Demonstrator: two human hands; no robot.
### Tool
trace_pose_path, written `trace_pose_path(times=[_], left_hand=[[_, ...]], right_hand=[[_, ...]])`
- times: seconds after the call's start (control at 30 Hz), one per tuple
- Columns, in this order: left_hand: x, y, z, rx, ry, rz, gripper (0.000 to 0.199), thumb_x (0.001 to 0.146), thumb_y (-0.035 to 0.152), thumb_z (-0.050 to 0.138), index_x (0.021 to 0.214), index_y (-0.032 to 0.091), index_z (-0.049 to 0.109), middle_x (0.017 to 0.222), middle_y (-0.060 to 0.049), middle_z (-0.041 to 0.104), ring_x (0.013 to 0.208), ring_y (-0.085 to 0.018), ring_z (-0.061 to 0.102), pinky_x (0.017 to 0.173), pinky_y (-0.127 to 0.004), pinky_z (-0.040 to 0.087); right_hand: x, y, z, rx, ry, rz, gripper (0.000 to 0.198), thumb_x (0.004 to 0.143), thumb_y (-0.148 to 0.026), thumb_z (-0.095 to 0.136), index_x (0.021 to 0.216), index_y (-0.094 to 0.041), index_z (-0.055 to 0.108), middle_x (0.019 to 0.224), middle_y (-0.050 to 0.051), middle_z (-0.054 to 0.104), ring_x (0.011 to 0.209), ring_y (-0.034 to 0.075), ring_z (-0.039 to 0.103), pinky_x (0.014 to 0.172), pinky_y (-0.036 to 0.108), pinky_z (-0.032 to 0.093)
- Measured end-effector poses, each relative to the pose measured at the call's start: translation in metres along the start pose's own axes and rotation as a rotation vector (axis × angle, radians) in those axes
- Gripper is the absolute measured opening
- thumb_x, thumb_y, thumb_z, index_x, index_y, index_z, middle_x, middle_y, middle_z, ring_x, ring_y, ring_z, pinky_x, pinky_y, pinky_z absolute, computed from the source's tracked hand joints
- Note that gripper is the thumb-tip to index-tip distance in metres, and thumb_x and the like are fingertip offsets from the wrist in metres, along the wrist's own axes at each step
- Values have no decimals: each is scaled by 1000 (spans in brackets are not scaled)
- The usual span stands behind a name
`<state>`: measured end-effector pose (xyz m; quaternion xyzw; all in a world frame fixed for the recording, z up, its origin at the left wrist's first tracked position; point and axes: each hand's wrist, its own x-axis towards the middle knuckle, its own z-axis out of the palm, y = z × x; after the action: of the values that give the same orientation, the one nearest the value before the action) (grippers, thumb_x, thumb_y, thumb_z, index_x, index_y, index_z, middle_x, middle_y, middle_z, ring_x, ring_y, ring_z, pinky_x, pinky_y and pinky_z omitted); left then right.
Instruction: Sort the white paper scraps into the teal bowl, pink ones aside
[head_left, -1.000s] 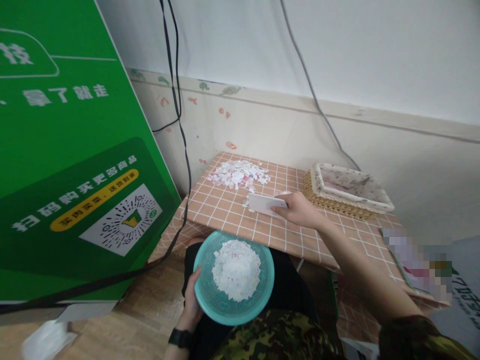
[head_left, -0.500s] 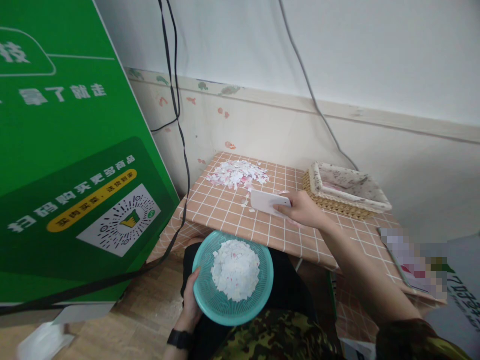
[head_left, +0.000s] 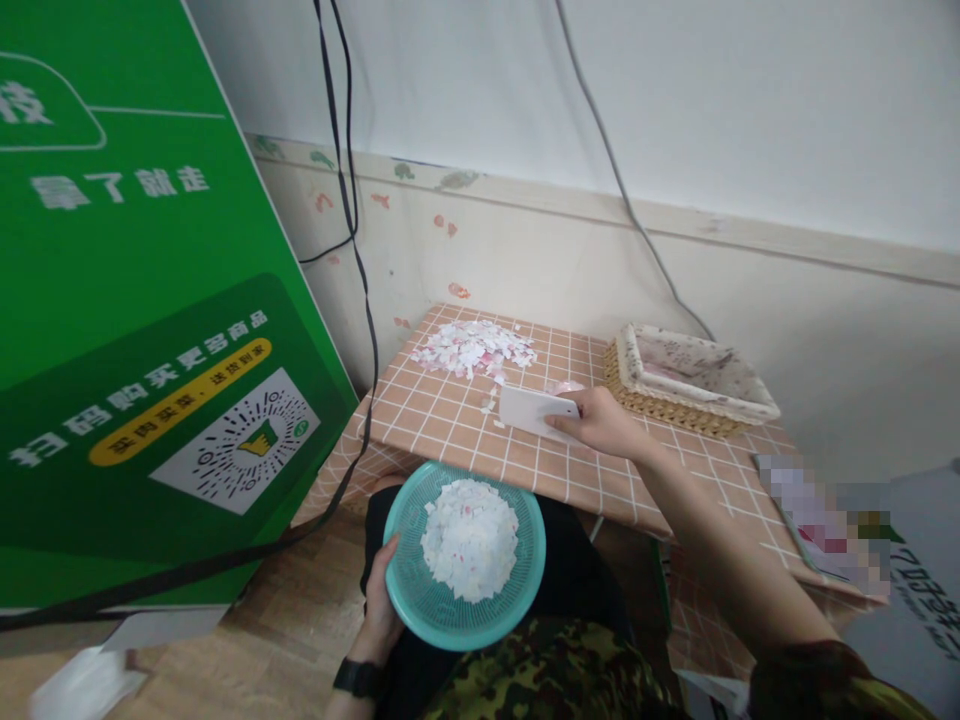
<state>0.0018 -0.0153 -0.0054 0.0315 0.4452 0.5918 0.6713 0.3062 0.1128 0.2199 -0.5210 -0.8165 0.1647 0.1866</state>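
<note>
My left hand grips the left rim of a round teal plastic basket, held over my lap. A heap of small white paper scraps, a few with pink marks, fills its middle. Over the table, my right hand is closed on the right end of a flat white scraper-like plate. The plate's left end is beside a few loose scraps. Farther back on the table lies a wider pile of white and pink paper scraps. A pinkish piece shows just behind my right hand.
A checked brown cloth covers the table. A lined wicker basket stands at its right rear, near the wall. A green printed panel rises on the left, with a black cable hanging before it.
Very little differs. The view has shifted slightly, and the white plate sits almost where it was. Both hands keep their hold.
</note>
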Motion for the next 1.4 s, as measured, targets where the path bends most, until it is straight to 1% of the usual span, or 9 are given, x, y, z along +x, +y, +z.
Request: trace_pose_path(times=[0.17,0.27,0.37,0.47,0.6,0.9,1.03,1.17,1.4], left_hand=[[0,0,-1,9,3,-14,22,67,31,68,82,15,72,78,-6,74,69,-22,67,76,-37,51],[0,1,0,9,13,-14,22,67,31,68,82,15,73,77,-6,74,69,-22,67,77,-37,51],[-1,2,1,14,40,-3,22,66,31,69,81,15,73,76,-6,74,71,-23,67,77,-37,51],[-1,2,1,17,69,-3,23,65,30,69,81,14,72,76,-6,74,70,-24,67,76,-38,51],[1,-1,-1,23,75,24,21,65,30,69,79,15,72,74,-5,74,68,-22,67,77,-36,50],[3,-2,-1,28,57,33,23,64,31,69,79,15,72,74,-5,74,68,-22,67,77,-37,51],[2,0,0,8,60,25,22,62,30,69,78,15,73,74,-5,74,69,-23,67,78,-38,50],[1,0,0,1,57,5,22,64,30,69,79,15,73,76,-5,74,69,-21,67,78,-35,50],[2,-1,-3,-17,46,12,20,65,30,69,79,15,72,74,-4,74,67,-20,66,72,-33,51]], right_hand=[[3,-2,5,-41,54,-18,28,82,-37,53,63,-17,58,62,2,57,55,12,48,53,25,31],[-10,-8,10,-85,131,-34,28,85,-35,49,68,-18,63,61,3,59,56,13,49,55,25,34],[-34,-12,28,-114,228,-72,26,88,-29,45,87,-20,69,68,4,66,59,15,54,58,27,38],[-56,-12,51,-91,217,-125,31,88,-22,43,112,-20,63,89,7,71,68,16,61,65,27,44],[-62,-7,71,-83,204,-138,37,88,-17,42,122,-21,56,102,7,69,76,16,64,70,28,46],[-26,14,63,-225,341,-9,29,87,-21,46,107,-21,67,79,7,71,65,18,62,60,27,41],[-20,7,64,-228,395,78,25,87,-27,46,85,-19,69,62,5,65,55,17,56,54,26,34],[-14,-3,69,-163,408,122,25,84,-28,49,66,-18,63,56,4,61,51,15,53,52,26,30],[10,2,69,-79,415,199,23,83,-29,47,78,-17,66,65,4,66,57,16,56,54,26,32]])
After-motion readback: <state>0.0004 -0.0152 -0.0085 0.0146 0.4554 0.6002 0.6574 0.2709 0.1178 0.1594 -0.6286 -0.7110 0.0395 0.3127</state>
